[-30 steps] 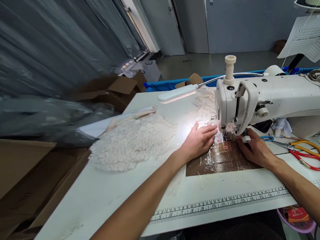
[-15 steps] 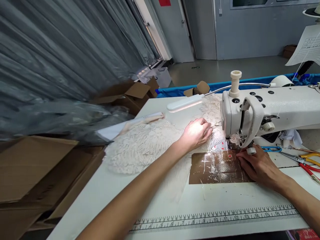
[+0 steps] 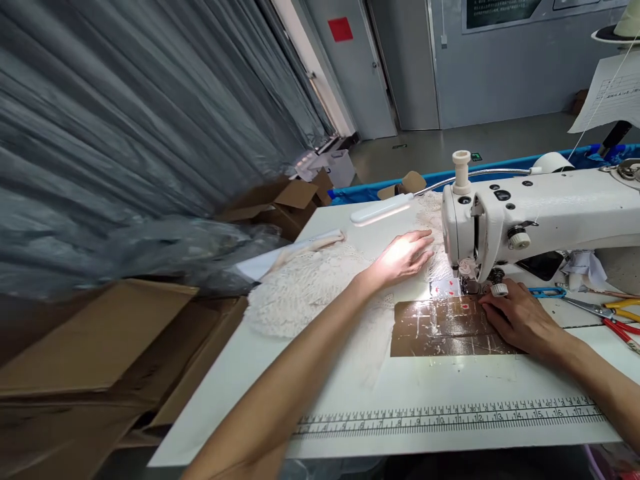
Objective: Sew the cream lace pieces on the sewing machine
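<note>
My left hand point(image 3: 406, 257) lies with its fingers stretched out over the cream lace fabric point(image 3: 300, 293), left of the sewing machine point(image 3: 555, 207). The lamp light falls on the back of the hand. My right hand point(image 3: 525, 319) is beside the needle area, its fingers bent and close together. Part of it is behind a white knob, and whatever its fingertips pinch is too small or hidden to make out. Beneath the needle area is a brown taped plate point(image 3: 440, 333) with red marks above it. A small pale pink ruffled piece point(image 3: 467, 269) shows near the presser foot.
Blue-handled snips point(image 3: 547, 292) and scissors with yellow and red handles point(image 3: 613, 317) lie at the right. A printed ruler point(image 3: 450, 420) runs along the table's front. A white lamp point(image 3: 383, 210) reaches over the table. Cardboard boxes point(image 3: 100, 333) stand at the left.
My left hand's fingers have straightened out from a more bent pose over the lace. My right hand stays by the needle area. The whole view has shifted slightly.
</note>
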{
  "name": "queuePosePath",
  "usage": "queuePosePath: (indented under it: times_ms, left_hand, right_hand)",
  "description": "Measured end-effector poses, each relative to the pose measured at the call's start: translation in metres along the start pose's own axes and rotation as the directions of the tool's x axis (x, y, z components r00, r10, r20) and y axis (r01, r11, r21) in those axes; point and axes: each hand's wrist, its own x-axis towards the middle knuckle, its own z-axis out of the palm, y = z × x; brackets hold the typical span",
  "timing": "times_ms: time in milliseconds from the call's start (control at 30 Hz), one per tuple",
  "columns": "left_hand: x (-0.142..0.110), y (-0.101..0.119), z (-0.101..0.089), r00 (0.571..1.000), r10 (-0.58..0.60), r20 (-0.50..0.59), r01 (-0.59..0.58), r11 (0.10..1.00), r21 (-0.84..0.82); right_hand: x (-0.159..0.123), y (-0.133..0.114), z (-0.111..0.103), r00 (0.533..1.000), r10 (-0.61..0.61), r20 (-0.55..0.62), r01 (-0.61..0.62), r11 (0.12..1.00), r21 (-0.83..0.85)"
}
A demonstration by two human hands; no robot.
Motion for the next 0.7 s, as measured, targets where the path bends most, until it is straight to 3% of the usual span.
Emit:
queuePosePath:
  times_ms: [133, 300, 367, 467, 600, 700]
  left_hand:
    - [-0.038, 0.020, -0.046, 0.997, -0.033, 0.069, 0.032, 0.999, 0.019]
    - [-0.094, 0.052, -0.083, 0.925, -0.308, 0.224, 0.313, 0.950, 0.014]
    - [-0.114, 0.062, -0.084, 0.877, -0.356, 0.321, 0.388, 0.921, -0.038]
    - [-0.132, 0.073, -0.075, 0.851, -0.358, 0.384, 0.421, 0.902, -0.091]
    - [-0.133, 0.086, -0.059, 0.882, -0.349, 0.317, 0.398, 0.911, -0.105]
    - [-0.121, 0.101, -0.047, 0.931, -0.259, 0.259, 0.313, 0.929, -0.198]
  right_hand:
    - [0.000, 0.001, 0.000, 0.999, -0.013, 0.038, 0.014, 1.000, -0.023]
    - [-0.002, 0.004, 0.002, 0.997, -0.021, 0.072, 0.023, 0.999, -0.024]
    - [-0.003, 0.005, 0.003, 0.998, -0.016, 0.066, 0.017, 1.000, -0.013]
    - [-0.002, 0.006, 0.005, 0.998, -0.013, 0.065, 0.014, 1.000, -0.012]
    - [-0.001, 0.006, 0.005, 0.996, 0.011, 0.094, -0.010, 1.000, -0.012]
    - [0.000, 0.006, 0.004, 0.993, 0.033, 0.116, -0.034, 0.999, 0.006]
